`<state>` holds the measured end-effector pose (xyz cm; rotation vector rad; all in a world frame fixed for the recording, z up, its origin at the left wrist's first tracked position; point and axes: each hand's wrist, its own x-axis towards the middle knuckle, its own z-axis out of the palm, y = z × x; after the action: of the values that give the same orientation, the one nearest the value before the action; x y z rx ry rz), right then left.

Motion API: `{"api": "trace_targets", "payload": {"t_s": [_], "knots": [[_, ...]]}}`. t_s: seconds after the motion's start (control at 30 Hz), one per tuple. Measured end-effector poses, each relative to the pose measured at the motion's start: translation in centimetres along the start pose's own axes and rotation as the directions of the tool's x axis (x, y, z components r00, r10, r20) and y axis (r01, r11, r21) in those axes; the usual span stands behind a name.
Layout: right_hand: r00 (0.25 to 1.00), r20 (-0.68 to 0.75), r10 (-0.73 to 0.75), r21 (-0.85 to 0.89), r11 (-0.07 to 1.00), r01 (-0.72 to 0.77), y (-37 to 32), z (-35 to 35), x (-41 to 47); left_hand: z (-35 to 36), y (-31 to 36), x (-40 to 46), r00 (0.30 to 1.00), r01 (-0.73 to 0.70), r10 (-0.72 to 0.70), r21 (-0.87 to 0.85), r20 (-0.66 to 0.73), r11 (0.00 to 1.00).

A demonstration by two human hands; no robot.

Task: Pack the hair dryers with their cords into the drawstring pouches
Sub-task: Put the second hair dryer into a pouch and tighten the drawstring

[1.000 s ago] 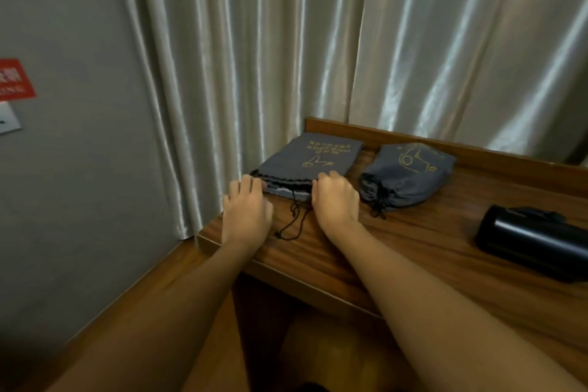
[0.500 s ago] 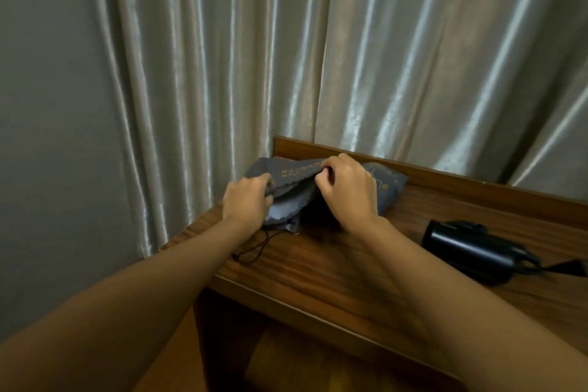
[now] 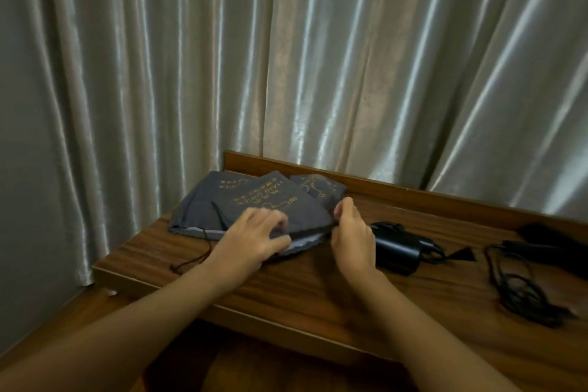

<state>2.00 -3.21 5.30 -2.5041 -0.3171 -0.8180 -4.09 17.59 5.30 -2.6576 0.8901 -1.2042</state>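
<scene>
Three grey drawstring pouches with gold print lie at the far left of the wooden table [image 3: 286,289]. The top pouch [image 3: 273,204] lies flat over another flat pouch [image 3: 197,204]; a filled pouch [image 3: 318,189] sits behind. My left hand [image 3: 254,237] grips the near left part of the top pouch's open edge. My right hand [image 3: 351,229] pinches that edge at its right corner. A black hair dryer [image 3: 396,247] lies just right of my right hand, its cord trailing right. A second black dryer [image 3: 547,243] shows at the right edge with a loose coiled cord [image 3: 518,293].
A satin curtain [image 3: 318,57] hangs close behind the table, whose raised back rim [image 3: 413,191] runs along it. A grey wall stands at the left. A pouch drawstring [image 3: 194,259] trails toward the table's front left edge.
Both hands took hold of the top pouch's mouth and dragged it right over the stack. My view swung right, bringing the second dryer and its cord into sight.
</scene>
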Motion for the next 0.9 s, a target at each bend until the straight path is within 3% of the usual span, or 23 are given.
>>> {"api": "trace_targets", "payload": {"t_s": [0.07,0.2,0.3,0.37,0.43,0.5,0.57,0.63,0.73,0.9], "knots": [[1.000,0.003,-0.029,0.024,0.999,0.029,0.9,-0.5,-0.7,0.2,1.2,0.2,0.997,0.013,-0.015,0.035,0.072,0.999],[0.979,0.116,-0.165,0.046,0.986,0.161,3.2,-1.2,-1.8,1.3,4.2,0.6,0.940,0.319,-0.322,0.038,0.113,0.947],[0.941,0.158,-0.299,-0.047,0.950,0.310,5.1,-2.1,-2.0,2.4,6.3,0.8,0.897,0.424,-0.417,-0.013,0.144,0.906],[0.964,0.155,-0.216,-0.106,0.966,0.234,7.4,-3.1,-1.1,3.1,7.1,0.8,0.889,0.431,-0.419,-0.027,0.187,0.902],[0.968,0.249,-0.014,-0.157,0.986,0.054,10.2,-4.4,0.3,3.7,7.5,0.8,0.881,0.436,-0.418,-0.037,0.221,0.899],[0.878,0.434,0.202,-0.221,0.969,-0.113,13.0,-5.7,1.8,4.2,7.5,0.7,0.869,0.456,-0.431,-0.050,0.244,0.889],[0.735,0.603,0.310,-0.223,0.950,-0.218,15.0,-6.5,2.8,4.5,7.5,0.6,0.855,0.477,-0.442,-0.077,0.271,0.875],[0.684,0.659,0.314,-0.216,0.949,-0.228,16.1,-6.7,3.4,4.5,7.4,0.5,0.849,0.488,-0.443,-0.104,0.289,0.866],[0.704,0.621,0.345,-0.315,0.932,-0.179,16.5,-6.7,3.8,4.6,7.3,0.7,0.847,0.494,-0.442,-0.132,0.295,0.859],[0.610,0.702,0.368,-0.352,0.924,-0.153,16.2,-7.1,3.9,4.6,7.5,0.7,0.840,0.504,-0.447,-0.138,0.307,0.853]]}}
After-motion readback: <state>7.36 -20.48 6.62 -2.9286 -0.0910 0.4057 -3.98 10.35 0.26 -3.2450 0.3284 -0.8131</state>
